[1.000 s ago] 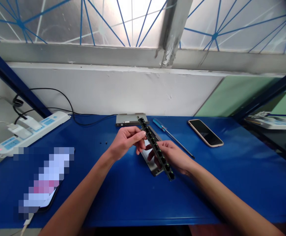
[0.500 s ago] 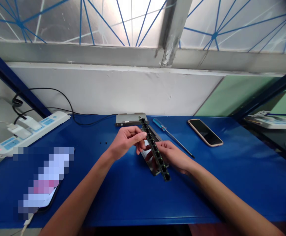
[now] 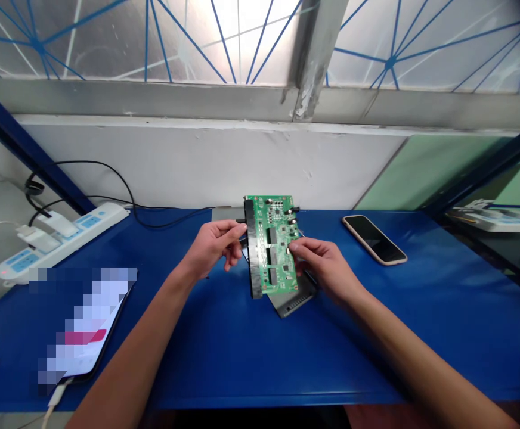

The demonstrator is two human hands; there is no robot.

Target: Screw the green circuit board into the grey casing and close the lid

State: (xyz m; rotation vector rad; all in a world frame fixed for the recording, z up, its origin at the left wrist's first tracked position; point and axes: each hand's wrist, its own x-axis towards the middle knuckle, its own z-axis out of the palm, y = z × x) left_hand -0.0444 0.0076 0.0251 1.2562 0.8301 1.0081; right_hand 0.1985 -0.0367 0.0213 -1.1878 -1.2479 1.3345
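Note:
A green circuit board (image 3: 282,238) with a dark row of ports along its left edge is held up above the table, its component side facing me. My left hand (image 3: 213,247) pinches the port edge between thumb and fingers. On the opposite edge, my right hand (image 3: 322,262) grips the board with the thumb in front. Below the board lies a grey metal casing part (image 3: 289,302) with slots, partly covered by the board. Behind, another grey metal casing part (image 3: 224,213) rests at the table's back edge, mostly hidden.
On the blue table (image 3: 224,357), a phone (image 3: 375,239) lies at the right. A lit, charging phone (image 3: 94,345) is at the left, near a white power strip (image 3: 70,235) with plugs and black cables. A white device (image 3: 497,220) sits at far right.
The circuit board has been turned from showing its row of ports to showing its green component face. My right hand has shifted slightly up; the board now covers most of the screwdriver.

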